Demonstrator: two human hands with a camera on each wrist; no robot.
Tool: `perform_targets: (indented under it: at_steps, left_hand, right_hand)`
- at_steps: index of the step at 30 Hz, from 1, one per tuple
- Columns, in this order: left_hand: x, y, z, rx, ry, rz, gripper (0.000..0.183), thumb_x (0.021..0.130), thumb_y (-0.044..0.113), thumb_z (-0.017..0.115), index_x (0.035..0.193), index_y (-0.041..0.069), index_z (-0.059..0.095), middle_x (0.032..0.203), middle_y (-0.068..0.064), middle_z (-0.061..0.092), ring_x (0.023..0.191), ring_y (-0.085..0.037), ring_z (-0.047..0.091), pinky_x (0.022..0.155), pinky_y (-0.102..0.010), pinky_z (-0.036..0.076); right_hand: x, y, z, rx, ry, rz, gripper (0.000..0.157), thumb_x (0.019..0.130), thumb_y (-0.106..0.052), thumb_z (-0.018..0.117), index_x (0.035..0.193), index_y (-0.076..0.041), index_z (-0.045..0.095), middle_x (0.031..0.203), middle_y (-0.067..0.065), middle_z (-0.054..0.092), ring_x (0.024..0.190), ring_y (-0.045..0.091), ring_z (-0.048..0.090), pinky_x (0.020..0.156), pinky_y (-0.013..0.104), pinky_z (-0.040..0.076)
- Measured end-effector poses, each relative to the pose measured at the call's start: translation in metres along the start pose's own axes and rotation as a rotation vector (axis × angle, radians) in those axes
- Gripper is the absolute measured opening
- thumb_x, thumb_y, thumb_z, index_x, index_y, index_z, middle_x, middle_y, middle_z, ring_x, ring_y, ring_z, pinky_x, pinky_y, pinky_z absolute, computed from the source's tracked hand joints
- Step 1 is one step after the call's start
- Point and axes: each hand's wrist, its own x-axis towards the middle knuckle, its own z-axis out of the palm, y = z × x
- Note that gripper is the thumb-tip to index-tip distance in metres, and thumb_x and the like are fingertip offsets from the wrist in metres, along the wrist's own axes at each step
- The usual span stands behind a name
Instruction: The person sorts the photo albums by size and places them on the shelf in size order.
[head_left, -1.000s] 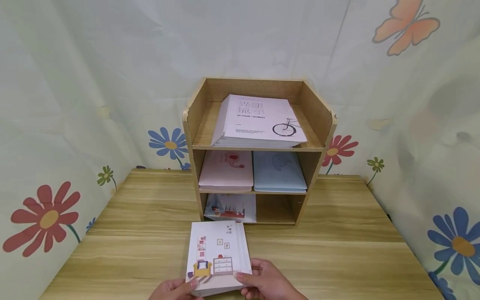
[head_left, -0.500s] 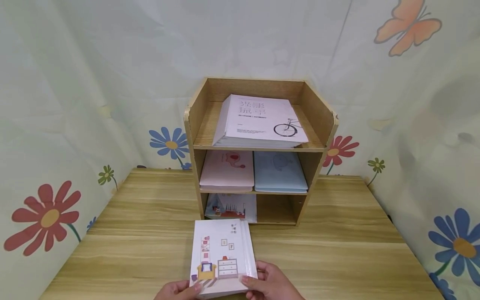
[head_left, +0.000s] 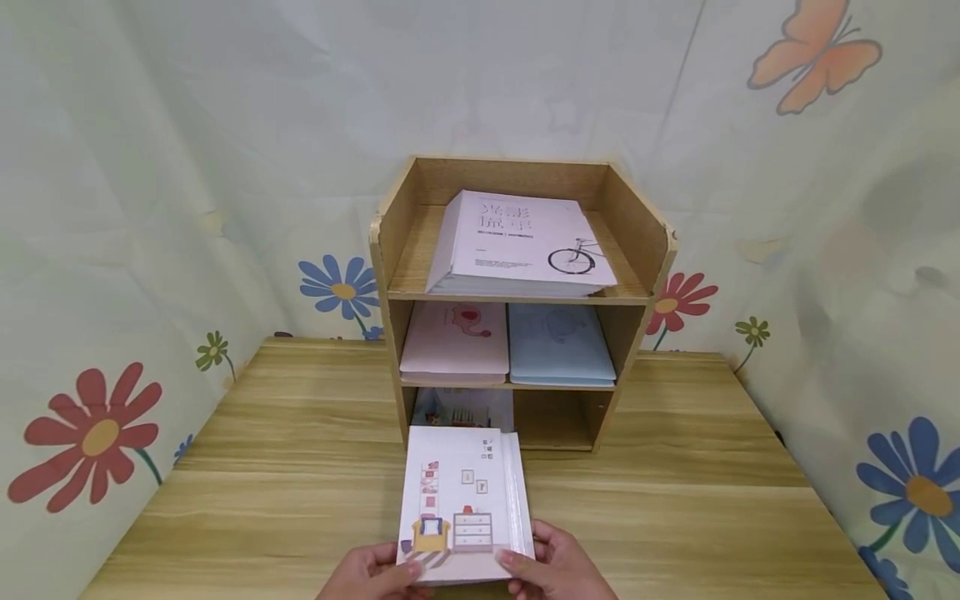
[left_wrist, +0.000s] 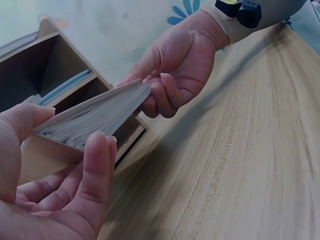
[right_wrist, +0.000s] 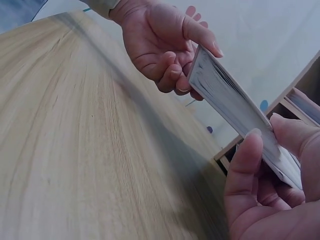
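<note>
Both hands hold a white book with a yellow armchair and a chest of drawers drawn on its cover. My left hand grips its near left corner, thumb on top and fingers underneath. At the near right corner my right hand pinches it the same way. The wrist views show the page edges between the covers and the book raised above the table. Its far edge reaches the front of the shelf's bottom left compartment, overlapping in view another illustrated book lying there.
A wooden shelf stands at the table's back. Its top tier carries a thick stack with a bicycle cover. Pink notebooks and blue notebooks lie side by side in the middle tier. A flowered cloth surrounds the wooden table.
Both hands have carried the book to the right and slightly forward, toward the bottom left compartment. It now covers more of the book lying inside. The shelf's contents stay put.
</note>
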Motion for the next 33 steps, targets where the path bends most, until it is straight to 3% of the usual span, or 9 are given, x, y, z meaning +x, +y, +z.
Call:
perform_targets:
  at_steps: [10, 22, 27, 33]
  left_hand:
    - [0.011, 0.002, 0.01, -0.001, -0.045, 0.048, 0.061, 0.096, 0.032, 0.073, 0.128, -0.017, 0.057, 0.096, -0.012, 0.077, 0.083, -0.017, 0.074, 0.075, -0.027, 0.063]
    - [0.02, 0.002, 0.021, -0.085, -0.123, 0.076, 0.055, 0.096, 0.029, 0.074, 0.127, -0.015, 0.06, 0.092, -0.009, 0.077, 0.078, -0.012, 0.074, 0.071, -0.021, 0.061]
    - [0.025, 0.002, 0.027, -0.122, -0.159, 0.091, 0.05, 0.096, 0.023, 0.073, 0.127, -0.014, 0.058, 0.091, -0.009, 0.077, 0.079, -0.013, 0.073, 0.07, -0.02, 0.06]
    - [0.03, 0.008, 0.035, -0.122, -0.154, 0.087, 0.049, 0.097, 0.021, 0.071, 0.128, -0.014, 0.057, 0.093, -0.009, 0.076, 0.08, -0.014, 0.072, 0.07, -0.021, 0.06]
  right_hand:
    - [-0.005, 0.001, -0.014, 0.008, 0.014, -0.001, 0.065, 0.092, -0.022, 0.079, 0.137, 0.012, 0.049, 0.087, 0.003, 0.074, 0.065, 0.01, 0.066, 0.06, 0.021, 0.057]
    - [-0.013, -0.002, -0.024, 0.013, 0.094, 0.03, 0.062, 0.09, -0.023, 0.081, 0.133, 0.012, 0.053, 0.086, 0.004, 0.074, 0.068, 0.012, 0.066, 0.062, 0.023, 0.058]
    - [-0.016, -0.001, -0.028, 0.007, 0.134, 0.05, 0.054, 0.09, -0.025, 0.081, 0.125, 0.01, 0.061, 0.081, 0.003, 0.073, 0.067, 0.011, 0.068, 0.064, 0.023, 0.06]
    - [-0.018, -0.002, -0.034, 0.014, 0.17, 0.061, 0.043, 0.09, -0.025, 0.081, 0.116, 0.006, 0.067, 0.078, 0.002, 0.073, 0.068, 0.011, 0.068, 0.065, 0.023, 0.06]
